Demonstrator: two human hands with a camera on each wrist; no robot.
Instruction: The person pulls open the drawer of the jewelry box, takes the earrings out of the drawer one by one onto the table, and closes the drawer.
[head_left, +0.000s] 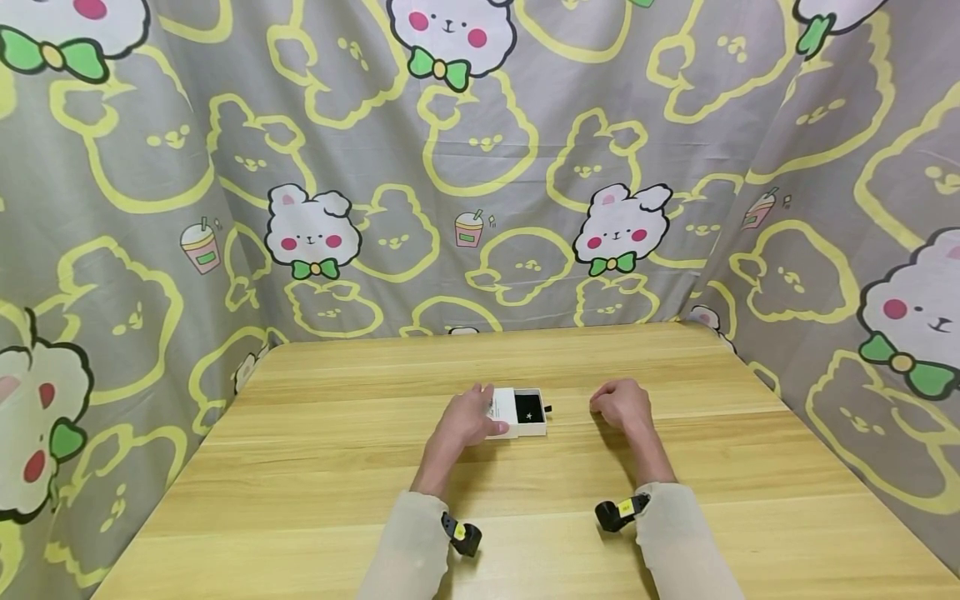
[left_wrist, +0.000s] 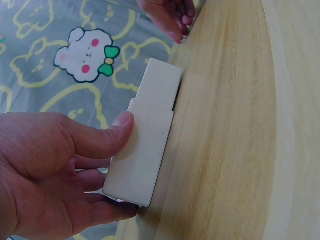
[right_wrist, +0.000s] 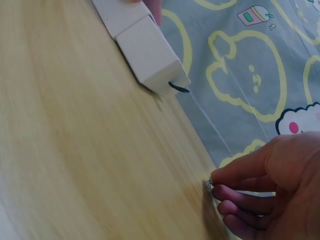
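Left hand (head_left: 463, 417) grips opened white box (left_wrist: 149, 145), right hand (head_left: 626, 404) pinches tiny trinket (right_wrist: 209, 183).

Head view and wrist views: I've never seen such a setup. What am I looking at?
These are a person's bare hands, with a small black camera at each wrist. The wide picture comes from a head camera; the others look along the left and right wrists. On the wooden table is a white box, its drawer partly out, with a small shiny piece on black lining. The left hand grips the box; the right hand pinches another tiny piece.
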